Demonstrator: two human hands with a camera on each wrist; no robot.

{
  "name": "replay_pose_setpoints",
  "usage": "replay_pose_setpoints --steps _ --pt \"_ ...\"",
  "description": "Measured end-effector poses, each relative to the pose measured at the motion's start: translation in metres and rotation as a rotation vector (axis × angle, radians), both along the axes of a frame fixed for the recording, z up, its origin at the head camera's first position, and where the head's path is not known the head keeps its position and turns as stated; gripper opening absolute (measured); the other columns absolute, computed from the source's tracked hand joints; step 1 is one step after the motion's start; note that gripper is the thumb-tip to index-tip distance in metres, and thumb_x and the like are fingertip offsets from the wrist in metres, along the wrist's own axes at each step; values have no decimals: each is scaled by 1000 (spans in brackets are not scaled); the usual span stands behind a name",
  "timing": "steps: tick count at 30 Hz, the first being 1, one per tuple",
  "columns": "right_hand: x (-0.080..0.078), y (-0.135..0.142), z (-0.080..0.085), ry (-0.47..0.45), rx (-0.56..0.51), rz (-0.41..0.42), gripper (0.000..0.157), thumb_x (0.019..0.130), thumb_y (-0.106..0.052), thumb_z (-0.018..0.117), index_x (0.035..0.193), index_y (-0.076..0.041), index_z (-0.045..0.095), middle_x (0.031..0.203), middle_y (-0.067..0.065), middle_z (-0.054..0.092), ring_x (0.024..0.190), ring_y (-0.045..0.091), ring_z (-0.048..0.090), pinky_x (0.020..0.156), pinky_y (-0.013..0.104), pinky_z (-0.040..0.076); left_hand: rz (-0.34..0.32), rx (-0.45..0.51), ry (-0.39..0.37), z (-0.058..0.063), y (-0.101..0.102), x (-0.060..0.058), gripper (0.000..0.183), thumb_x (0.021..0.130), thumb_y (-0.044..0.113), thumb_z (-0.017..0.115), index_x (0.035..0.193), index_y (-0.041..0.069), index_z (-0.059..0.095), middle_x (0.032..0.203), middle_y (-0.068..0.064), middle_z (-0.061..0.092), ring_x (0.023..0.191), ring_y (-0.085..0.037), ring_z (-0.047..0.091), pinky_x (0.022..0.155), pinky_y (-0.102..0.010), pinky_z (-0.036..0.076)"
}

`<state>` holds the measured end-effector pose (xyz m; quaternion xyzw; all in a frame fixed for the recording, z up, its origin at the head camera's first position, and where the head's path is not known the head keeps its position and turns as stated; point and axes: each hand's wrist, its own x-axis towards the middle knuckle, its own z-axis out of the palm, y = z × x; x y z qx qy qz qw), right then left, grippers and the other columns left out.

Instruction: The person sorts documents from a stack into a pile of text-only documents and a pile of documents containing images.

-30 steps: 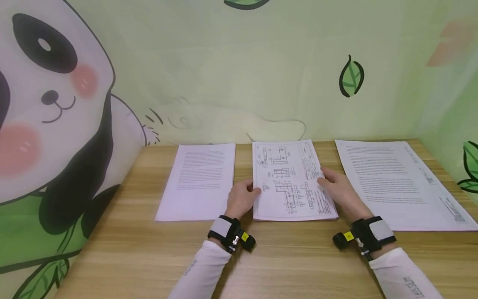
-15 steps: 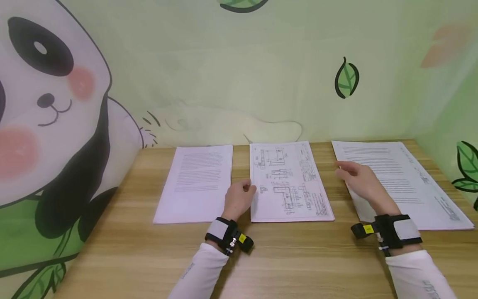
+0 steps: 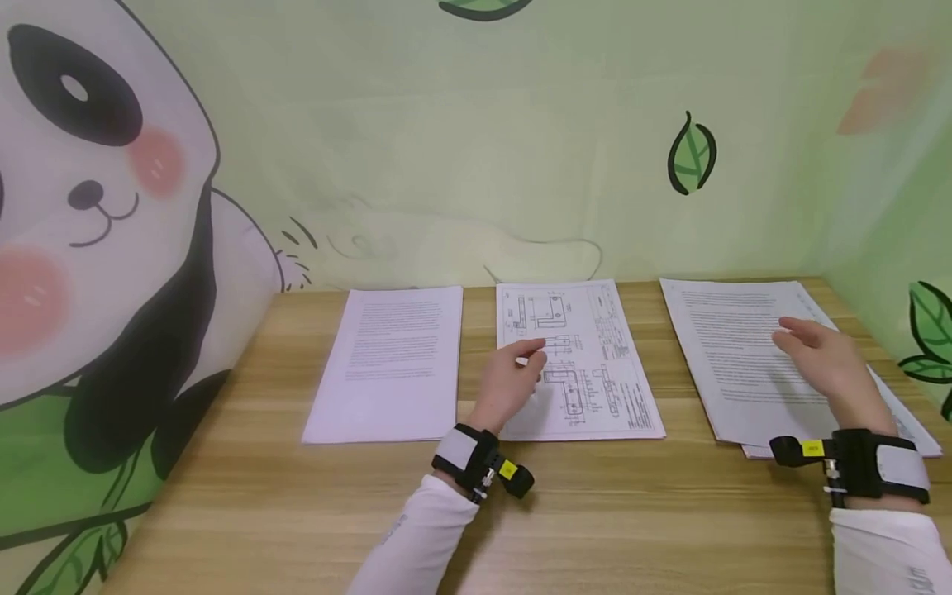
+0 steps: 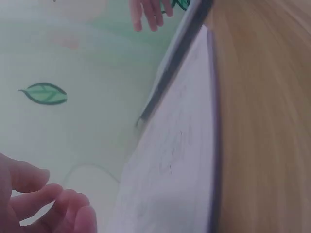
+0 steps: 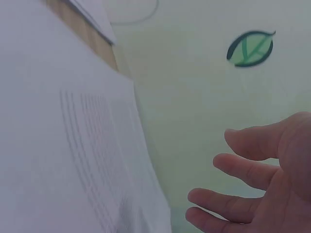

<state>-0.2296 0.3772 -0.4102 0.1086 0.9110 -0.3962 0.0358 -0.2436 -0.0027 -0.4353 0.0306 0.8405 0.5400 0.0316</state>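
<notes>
My left hand point(image 3: 509, 384) hovers over the left side of the middle paper stack point(image 3: 628, 397), whose top sheet bears technical drawings. Nothing is held in its loosely bent fingers point(image 4: 41, 199), seen in the left wrist view. Above the right paper stack point(image 3: 732, 355), printed with lines of text, I see my right hand point(image 3: 829, 364). In the right wrist view its fingers point(image 5: 226, 204) are spread and relaxed, apart from the paper. Part of a lower sheet point(image 3: 759, 452) shows beyond the right stack's front edge; the hand and forearm cover some of the stack.
On the left lies another stack of text pages point(image 3: 402, 413). All three stacks rest on a wood-grain table point(image 3: 312, 512), near its back edge. Behind it hangs a pale green backdrop point(image 3: 416, 124) with a panda and leaves.
My right hand has let go of the middle stack's right edge and moved right, over the right stack. The left hand has shifted from the middle stack's left edge to above its drawings.
</notes>
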Motion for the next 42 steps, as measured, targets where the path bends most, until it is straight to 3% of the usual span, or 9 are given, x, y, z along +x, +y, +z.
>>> replay_pose_setpoints --steps 5,7,9,14,16,27,35,39,42 --pt "3 18 -9 -68 -9 -63 78 94 -53 30 148 0 12 143 44 15 127 61 18 94 73 22 -51 59 42 8 25 1 33 94 23 51 123 12 62 104 -14 68 83 -31 67 53 -21 42" --pt "2 23 -13 -89 -9 -95 79 93 -53 31 148 0 11 144 44 12 127 61 17 95 73 21 -74 94 12 9 36 2 32 94 22 51 123 13 62 105 -13 67 84 -33 67 57 -25 48" --pt "-6 40 -33 -91 4 -124 83 91 -58 32 148 -1 13 145 43 12 127 61 18 96 72 22 -95 137 -39 13 46 5 32 94 21 52 123 12 62 104 -10 66 85 -33 67 63 -32 54" --pt "-5 49 -42 -102 33 -127 83 91 -55 35 145 6 16 143 46 9 128 62 15 98 72 21 -149 207 -155 4 69 9 33 92 21 55 122 9 62 106 -5 68 83 -27 69 76 -39 57" --pt "6 38 -29 -119 26 -126 79 94 -48 35 144 9 15 142 47 7 128 63 12 99 72 19 -176 212 -194 -4 80 10 33 92 22 56 122 10 63 106 -7 69 81 -23 69 77 -38 57" --pt "4 41 -32 -148 34 -209 78 94 -49 34 146 4 13 143 45 14 125 61 22 98 70 24 -326 323 -362 -24 140 30 36 89 13 58 122 0 60 101 -19 71 88 -27 70 81 -37 57" --pt "2 35 -28 -82 26 -256 70 95 -43 36 145 3 20 138 43 31 125 56 30 94 64 30 -238 439 -403 -31 160 29 31 87 10 58 115 -1 64 92 -13 71 84 -22 69 82 -41 57" --pt "2 33 -26 -69 7 -278 69 94 -42 37 146 1 22 139 41 32 125 53 32 91 62 33 -256 474 -424 -30 163 28 24 88 9 56 109 2 64 91 -13 71 84 -26 70 80 -41 57" --pt "1 32 -25 -60 -2 -294 68 94 -42 39 145 0 25 136 39 38 117 49 43 77 51 42 -291 537 -459 -29 164 28 20 90 7 52 109 7 59 91 -16 71 83 -30 71 78 -41 58"
